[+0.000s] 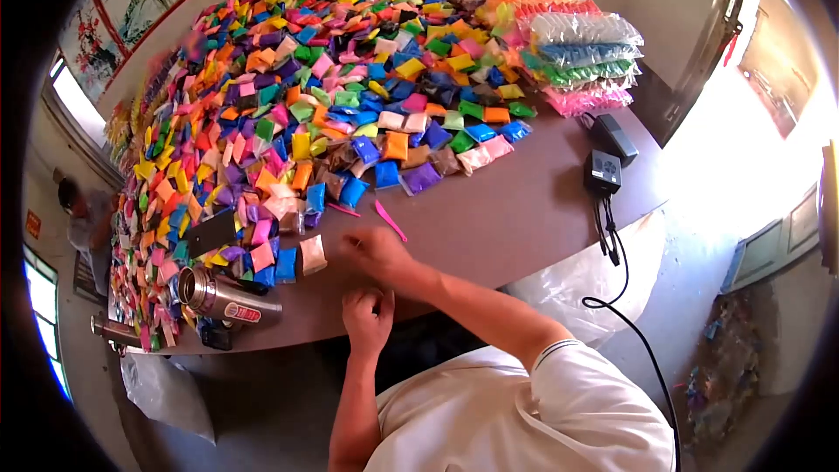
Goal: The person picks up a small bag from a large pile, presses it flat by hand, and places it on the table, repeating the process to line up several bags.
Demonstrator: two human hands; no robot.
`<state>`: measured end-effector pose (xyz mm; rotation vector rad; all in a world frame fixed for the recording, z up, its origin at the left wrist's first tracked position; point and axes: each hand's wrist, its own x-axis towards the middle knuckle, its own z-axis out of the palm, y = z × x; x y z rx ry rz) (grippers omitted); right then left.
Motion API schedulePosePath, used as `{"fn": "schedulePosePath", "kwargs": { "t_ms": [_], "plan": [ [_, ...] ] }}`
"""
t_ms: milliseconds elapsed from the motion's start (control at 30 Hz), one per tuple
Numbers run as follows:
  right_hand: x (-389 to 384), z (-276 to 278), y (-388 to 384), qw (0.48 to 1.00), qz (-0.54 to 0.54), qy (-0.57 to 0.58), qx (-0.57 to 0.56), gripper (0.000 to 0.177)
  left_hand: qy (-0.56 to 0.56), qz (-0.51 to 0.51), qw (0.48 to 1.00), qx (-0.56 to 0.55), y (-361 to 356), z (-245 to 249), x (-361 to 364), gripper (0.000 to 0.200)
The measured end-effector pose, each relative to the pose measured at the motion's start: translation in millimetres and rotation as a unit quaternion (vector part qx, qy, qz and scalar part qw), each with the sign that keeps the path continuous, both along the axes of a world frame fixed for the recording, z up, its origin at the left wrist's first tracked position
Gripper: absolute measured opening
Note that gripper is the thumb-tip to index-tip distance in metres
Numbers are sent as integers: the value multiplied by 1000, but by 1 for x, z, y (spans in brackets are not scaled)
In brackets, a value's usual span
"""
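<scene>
My left hand (367, 319) is at the table's near edge, its fingers curled closed and whatever they hold hidden. Just above it, my right hand (377, 255) reaches over the tabletop, fingers smeared by motion. Left of the right hand lies a pale peach packet (312, 255), with a blue packet (286, 266) beside it. A pink plastic stick (391, 221) rests on the table beyond the right hand, and a shorter pink stick (343, 209) lies close to the heap of small colourful packets (350, 96).
A steel thermos (214, 291) lies on its side at the left, near a dark flat rectangle (212, 232). Stacked clear bags (585, 52) of coloured material stand back right. Black power adapters (603, 172) trail a cable off the right edge. A person (86, 223) is at far left.
</scene>
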<state>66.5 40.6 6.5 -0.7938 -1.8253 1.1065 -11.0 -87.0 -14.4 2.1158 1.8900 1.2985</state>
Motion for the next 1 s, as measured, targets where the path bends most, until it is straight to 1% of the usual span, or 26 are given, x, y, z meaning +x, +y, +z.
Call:
{"fn": "schedulePosePath", "kwargs": {
  "t_ms": [33,100,133,167,233,300,333,400,433,467,533,567,600,667,700,733,767,800,833,867,933,967,1000],
  "plan": [
    [12,1,3,998,-56,42,0,13,-6,12,1000,8,0,-2,-1,21],
    [41,-3,25,976,-194,25,100,12,-5,4,1000,8,1,-1,-2,22],
    [67,5,35,968,-226,-70,85,15,-3,-6,1000,9,1,-1,-2,23],
    [84,4,45,940,-299,-49,160,16,-3,-4,1000,9,0,0,-2,23],
    [119,5,65,898,-393,-86,179,17,-6,1,1000,-15,-2,2,-2,25],
    [143,6,78,873,-453,-129,128,23,-5,1,1000,-10,-1,2,-2,25],
    [152,1,86,874,-451,-128,130,23,-4,-1,1000,-5,0,2,-2,26],
    [162,-9,102,850,-446,-225,166,35,-3,0,1000,-2,1,1,-2,26],
    [163,-13,106,846,-433,-271,155,40,-2,0,1000,-1,1,0,-2,26],
    [164,-20,111,847,-430,-272,155,40,-3,3,1000,-2,0,0,-1,26],
    [163,-32,120,807,-443,-284,269,31,3,-1,1000,9,0,1,-1,21],
    [165,-38,122,795,-453,-294,276,22,2,2,1000,10,1,2,-2,21],
    [165,-34,120,796,-451,-293,277,22,1,-2,1000,12,1,1,-2,21],
    [163,-28,112,828,-452,-204,263,19,-1,-1,1000,14,0,2,-1,21],
    [161,-26,103,849,-441,-154,245,23,-5,-4,1000,17,1,4,-1,22],
    [158,-15,89,853,-434,-152,246,23,-9,-4,1000,19,1,5,-1,23],
    [156,-5,73,942,-327,-40,72,25,-9,7,1000,16,-1,6,0,23],
    [152,6,55,971,-199,73,-110,27,-31,4,1000,-4,-1,7,0,25],
    [145,11,40,975,-155,93,-127,32,-52,3,998,-23,-1,9,0,27],
    [137,8,29,976,-142,93,-134,32,-49,17,998,-29,-2,10,-1,27],
    [122,1,10,995,-47,65,-59,31,-128,-16,991,-32,-1,10,-4,36],
    [114,0,1,997,-25,70,-16,31,-126,-3,991,-38,-1,7,-8,36],
    [106,3,-8,997,-14,72,-26,31,-189,-37,980,-51,0,3,-11,40]
  ]
}}
